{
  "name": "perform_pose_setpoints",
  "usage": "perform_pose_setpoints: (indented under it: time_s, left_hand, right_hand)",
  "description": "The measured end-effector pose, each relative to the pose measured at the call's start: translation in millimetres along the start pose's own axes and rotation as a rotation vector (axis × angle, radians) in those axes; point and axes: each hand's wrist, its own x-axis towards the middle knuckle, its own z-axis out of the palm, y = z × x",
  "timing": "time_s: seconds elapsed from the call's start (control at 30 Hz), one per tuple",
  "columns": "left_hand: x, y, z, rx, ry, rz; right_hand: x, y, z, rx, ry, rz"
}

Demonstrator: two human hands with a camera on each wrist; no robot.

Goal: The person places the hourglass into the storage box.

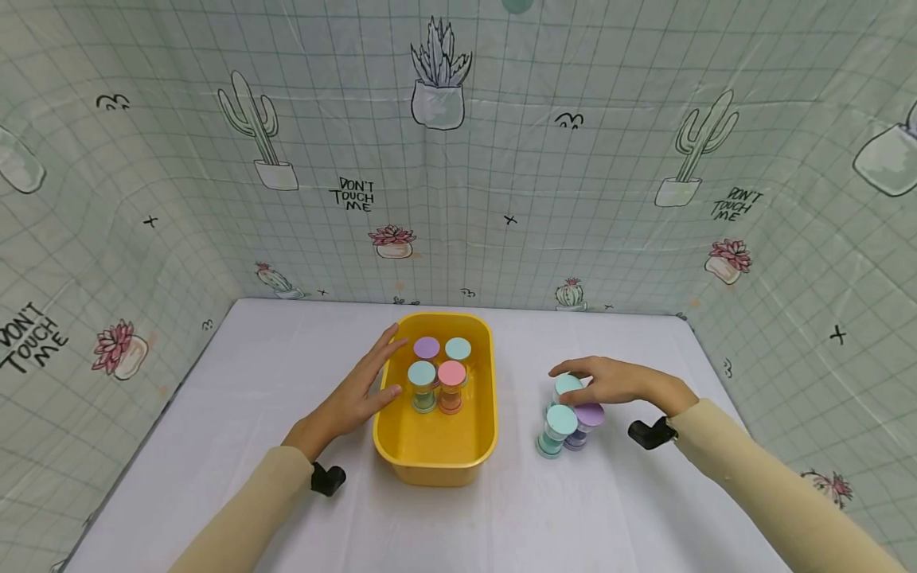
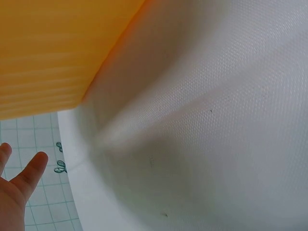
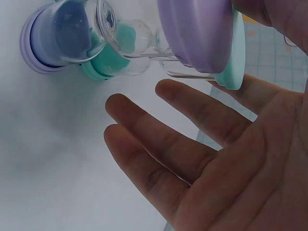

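Observation:
In the head view my left hand (image 1: 354, 398) lies against the left rim of a yellow bin (image 1: 430, 446), fingers spread. Inside the bin several hourglass sand timers stand upright: a purple-capped one (image 1: 426, 348), a pink-capped one (image 1: 451, 372) and two light-blue-capped ones. To the bin's right, my right hand (image 1: 612, 380) pinches the cap of the rear teal sand timer (image 1: 568, 383) between thumb and index finger. The other fingers reach out loosely. Close beside it stand a front teal sand timer (image 1: 562, 420) and a purple sand timer (image 3: 197, 33), whose cap partly covers the held one in the right wrist view.
A white cloth-covered table (image 1: 301, 358) lies under everything. Behind and at both sides hangs a gridded curtain (image 1: 458, 183) printed with cacti. Black wrist mounts (image 1: 650, 434) sit on both wrists. The bin's ribbed outer wall (image 2: 48, 53) fills the left wrist view's upper left.

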Motion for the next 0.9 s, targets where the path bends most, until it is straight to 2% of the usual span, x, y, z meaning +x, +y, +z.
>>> perform_pose_setpoints:
  time_s: [0.9]
  left_hand:
    - [-0.5,-1.0,-0.2,0.006,-0.007,0.002]
  right_hand:
    - [6.0,-14,-5,-0.069,-0.023,-0.029]
